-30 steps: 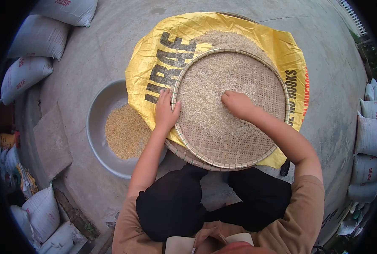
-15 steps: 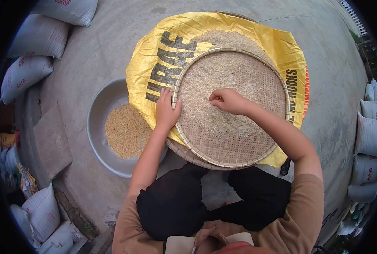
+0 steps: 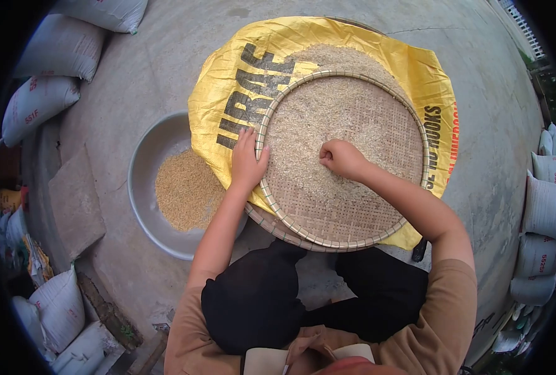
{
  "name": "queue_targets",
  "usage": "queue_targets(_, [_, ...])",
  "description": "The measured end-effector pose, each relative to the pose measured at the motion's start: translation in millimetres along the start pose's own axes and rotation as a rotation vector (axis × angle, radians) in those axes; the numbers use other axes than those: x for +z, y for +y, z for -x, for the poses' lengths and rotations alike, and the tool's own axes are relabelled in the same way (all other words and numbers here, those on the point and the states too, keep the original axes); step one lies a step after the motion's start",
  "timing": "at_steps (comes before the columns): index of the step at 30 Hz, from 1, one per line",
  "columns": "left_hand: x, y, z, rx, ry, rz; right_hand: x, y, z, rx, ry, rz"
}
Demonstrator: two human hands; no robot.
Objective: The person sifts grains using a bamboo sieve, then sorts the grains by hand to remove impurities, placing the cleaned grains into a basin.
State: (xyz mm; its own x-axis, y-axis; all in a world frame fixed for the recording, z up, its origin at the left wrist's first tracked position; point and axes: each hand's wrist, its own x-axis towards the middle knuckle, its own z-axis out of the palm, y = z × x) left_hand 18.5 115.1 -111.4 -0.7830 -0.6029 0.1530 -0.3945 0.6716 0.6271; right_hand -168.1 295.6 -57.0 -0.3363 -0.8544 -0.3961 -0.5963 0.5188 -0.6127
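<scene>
A round woven bamboo winnowing tray (image 3: 372, 215) lies in front of me, with pale husked grain (image 3: 309, 125) spread over its left and upper parts. My left hand (image 3: 248, 161) rests at its left rim, fingers stretched out on the outside and thumb against the rim. Over the tray's middle, my right hand (image 3: 343, 159) is closed with thumb and fingertips pinched together, just above the grain. Whatever the pinch holds is hidden. Beneath the tray is a yellow printed sack (image 3: 222, 94), with more grain (image 3: 347, 57) on it beyond the far rim.
A grey metal basin (image 3: 142, 215) with golden-brown grain (image 3: 187, 190) stands to the left on the concrete floor (image 3: 484, 125). Another woven tray (image 3: 272, 226) shows under the sack. Full white sacks (image 3: 59, 47) line the left side, and more sacks (image 3: 543, 203) the right.
My right hand has moved slightly right and down over the grain, its fingers curled more tightly. My left hand stays at the rim.
</scene>
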Motion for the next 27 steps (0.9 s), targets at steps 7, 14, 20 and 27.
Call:
queue_targets(7, [-1.6, 1.8, 0.2, -0.003, -0.001, 0.009, 4.9, -0.7, 1.2, -0.003, 0.040, 0.076])
queue_targets(14, [-1.2, 1.1, -0.1, 0.001, 0.003, 0.001, -11.9, 0.6, -2.6, 0.020, 0.127, 0.039])
queue_targets(20, [-0.4, 1.8, 0.3, -0.002, 0.002, -0.002, -31.1, -36.0, -6.7, 0.006, 0.074, 0.007])
queue_targets(27, [6.5, -9.4, 2.1, 0.073, -0.026, -0.103, -47.5, -128.8, 9.6, -0.231, -0.484, -0.965])
